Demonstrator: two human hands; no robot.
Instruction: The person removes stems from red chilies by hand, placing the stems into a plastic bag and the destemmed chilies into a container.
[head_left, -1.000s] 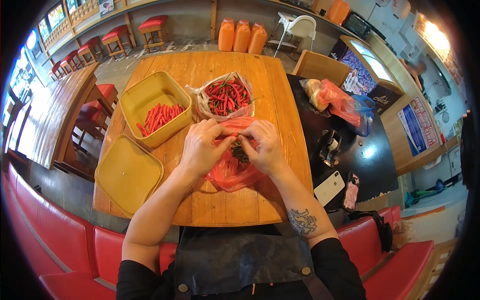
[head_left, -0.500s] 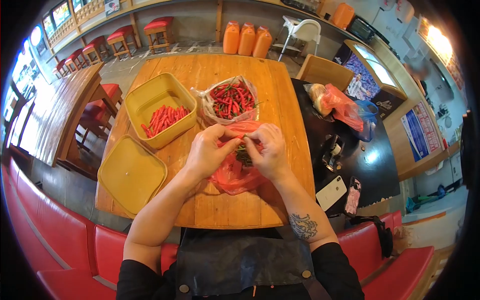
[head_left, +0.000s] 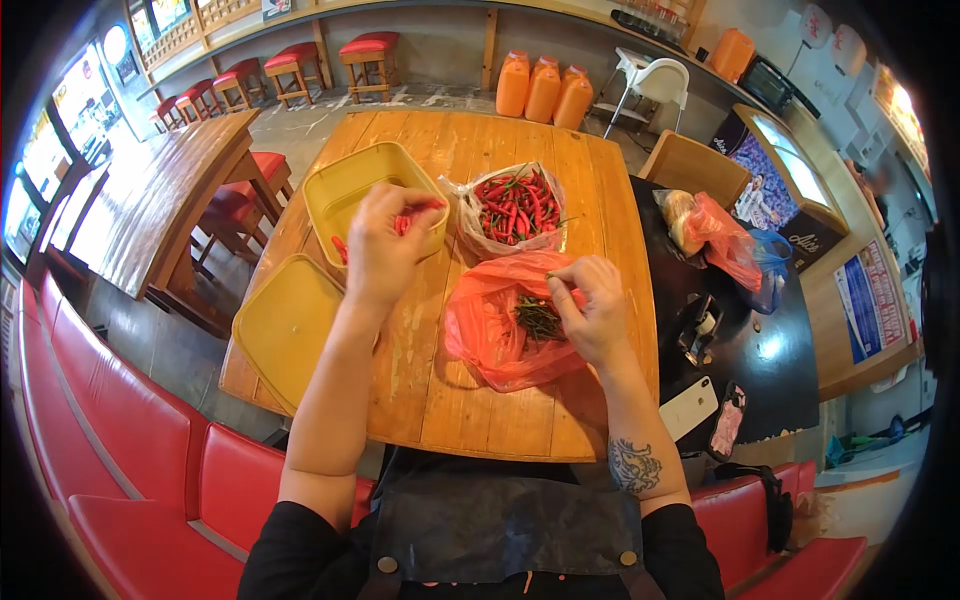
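Left hand [head_left: 383,240], nearly closed in a pinch: red chilli [head_left: 433,203] at the fingertips, long axis roughly crosswise to the forearm; yellow tub [head_left: 335,178] directly beneath, nearer this hand than the other. Right hand [head_left: 597,308], fingertips together on an apparent green stem [head_left: 550,276]; red bag [head_left: 475,325] below and beside it.

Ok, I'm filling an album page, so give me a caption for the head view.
Left hand over a yellow tub of red chillies, right hand by a red bag with green stems.
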